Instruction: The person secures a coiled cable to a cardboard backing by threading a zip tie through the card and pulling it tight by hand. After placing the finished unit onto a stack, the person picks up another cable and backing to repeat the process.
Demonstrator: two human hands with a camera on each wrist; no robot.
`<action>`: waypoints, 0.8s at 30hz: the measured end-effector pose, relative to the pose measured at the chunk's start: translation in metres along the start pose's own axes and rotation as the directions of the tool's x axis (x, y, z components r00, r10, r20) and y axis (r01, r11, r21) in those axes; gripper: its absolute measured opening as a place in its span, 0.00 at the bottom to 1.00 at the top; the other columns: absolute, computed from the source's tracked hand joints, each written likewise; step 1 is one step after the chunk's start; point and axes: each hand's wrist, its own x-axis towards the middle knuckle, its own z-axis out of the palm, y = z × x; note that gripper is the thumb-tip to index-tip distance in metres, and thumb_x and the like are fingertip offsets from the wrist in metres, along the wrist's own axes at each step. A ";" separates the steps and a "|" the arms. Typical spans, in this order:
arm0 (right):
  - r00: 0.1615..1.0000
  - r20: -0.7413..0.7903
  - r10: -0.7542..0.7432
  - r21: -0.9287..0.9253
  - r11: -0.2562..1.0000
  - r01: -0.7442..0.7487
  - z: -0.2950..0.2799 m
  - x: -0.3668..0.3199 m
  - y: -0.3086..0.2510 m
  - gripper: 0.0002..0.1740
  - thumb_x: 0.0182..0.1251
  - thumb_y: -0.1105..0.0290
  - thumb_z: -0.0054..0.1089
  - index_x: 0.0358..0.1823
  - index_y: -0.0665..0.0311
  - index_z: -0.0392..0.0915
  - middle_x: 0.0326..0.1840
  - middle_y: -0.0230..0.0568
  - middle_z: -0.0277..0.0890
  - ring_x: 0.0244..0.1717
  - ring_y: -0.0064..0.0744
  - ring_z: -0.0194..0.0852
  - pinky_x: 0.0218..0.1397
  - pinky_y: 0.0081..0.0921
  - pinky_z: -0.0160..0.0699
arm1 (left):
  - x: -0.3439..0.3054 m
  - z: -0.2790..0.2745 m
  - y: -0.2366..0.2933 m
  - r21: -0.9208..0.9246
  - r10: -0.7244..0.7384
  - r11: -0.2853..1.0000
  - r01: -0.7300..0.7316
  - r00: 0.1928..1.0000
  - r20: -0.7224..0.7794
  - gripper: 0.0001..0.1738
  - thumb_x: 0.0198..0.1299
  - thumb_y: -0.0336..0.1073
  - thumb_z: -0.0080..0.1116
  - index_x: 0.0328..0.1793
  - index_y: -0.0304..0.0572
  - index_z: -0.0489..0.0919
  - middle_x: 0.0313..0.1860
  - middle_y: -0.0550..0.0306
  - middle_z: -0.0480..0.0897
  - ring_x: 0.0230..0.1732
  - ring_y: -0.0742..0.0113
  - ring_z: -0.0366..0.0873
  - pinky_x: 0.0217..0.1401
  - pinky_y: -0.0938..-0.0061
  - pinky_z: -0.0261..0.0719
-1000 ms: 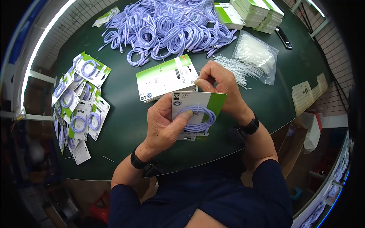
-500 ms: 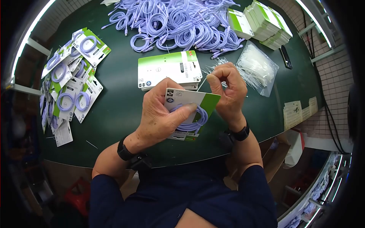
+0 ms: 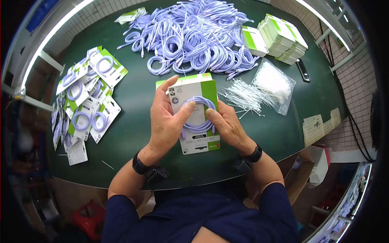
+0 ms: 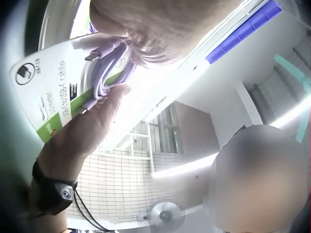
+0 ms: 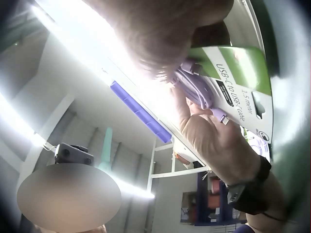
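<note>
A white and green cardboard package card is held up in front of the body, its print upside down in the head view. A coiled lilac USB-C cable lies against its face. My left hand grips the card's left edge, thumb pressing on the coil's upper left. On the opposite side my right hand holds the edge, thumb on the coil's right part. Both hands' other fingers are mostly hidden behind the card. A stack of blank cards lies behind it, partly covered. In the right wrist view, a metal plug sticks out beside the coil.
A large heap of lilac cables lies at the back. Finished-looking carded cables pile up on the left. White zip ties and a bag of them lie right, near card stacks and a black tool.
My right hand has moved from beside the card's top, where it pinched a thin white tie, onto the card's right edge. The card has turned more upright, and its coil is now gripped under both thumbs.
</note>
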 end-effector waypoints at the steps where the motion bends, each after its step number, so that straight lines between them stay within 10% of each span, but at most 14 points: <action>1: 1.000 -0.015 -0.011 0.018 1.000 0.011 0.000 -0.001 0.000 0.30 0.88 0.49 0.53 0.71 0.71 0.74 0.58 0.41 0.86 0.56 0.23 0.82 0.59 0.24 0.82 | 0.001 0.002 -0.002 0.008 0.040 0.999 -0.040 0.999 -0.013 0.38 0.69 0.27 0.71 0.81 0.33 0.65 0.61 0.47 0.83 0.57 0.64 0.86 0.64 0.67 0.86; 7: 0.999 0.008 -0.044 -0.025 0.999 0.045 -0.007 -0.005 -0.006 0.29 0.87 0.50 0.54 0.70 0.71 0.75 0.54 0.43 0.88 0.52 0.28 0.86 0.56 0.27 0.84 | 0.009 -0.017 0.011 0.489 0.306 0.811 -0.320 0.945 0.112 0.40 0.64 0.33 0.77 0.80 0.34 0.70 0.58 0.49 0.83 0.55 0.62 0.85 0.60 0.65 0.86; 15: 0.968 0.190 -0.165 -0.236 0.949 0.209 -0.010 -0.003 -0.006 0.23 0.84 0.56 0.59 0.62 0.72 0.76 0.43 0.64 0.83 0.44 0.60 0.86 0.48 0.44 0.82 | 0.024 -0.017 0.054 0.686 -0.322 0.725 -0.056 0.854 0.410 0.19 0.62 0.33 0.78 0.56 0.30 0.88 0.41 0.59 0.89 0.42 0.75 0.84 0.45 0.76 0.85; 19: 0.950 0.290 -0.117 -0.326 0.921 0.213 -0.020 -0.002 -0.007 0.25 0.83 0.59 0.60 0.70 0.69 0.74 0.46 0.48 0.88 0.44 0.40 0.89 0.46 0.33 0.85 | 0.016 -0.015 0.037 0.460 -0.355 0.874 0.159 0.855 0.378 0.13 0.61 0.34 0.78 0.48 0.34 0.92 0.38 0.58 0.92 0.36 0.72 0.86 0.42 0.73 0.84; 24: 0.995 0.058 -0.087 0.013 0.996 0.087 -0.037 -0.003 -0.021 0.26 0.82 0.62 0.61 0.73 0.69 0.71 0.53 0.47 0.87 0.45 0.35 0.88 0.45 0.26 0.84 | 0.007 -0.020 0.017 0.405 -0.014 0.912 -0.060 0.984 0.179 0.12 0.69 0.34 0.73 0.52 0.34 0.89 0.43 0.57 0.92 0.39 0.72 0.87 0.44 0.74 0.84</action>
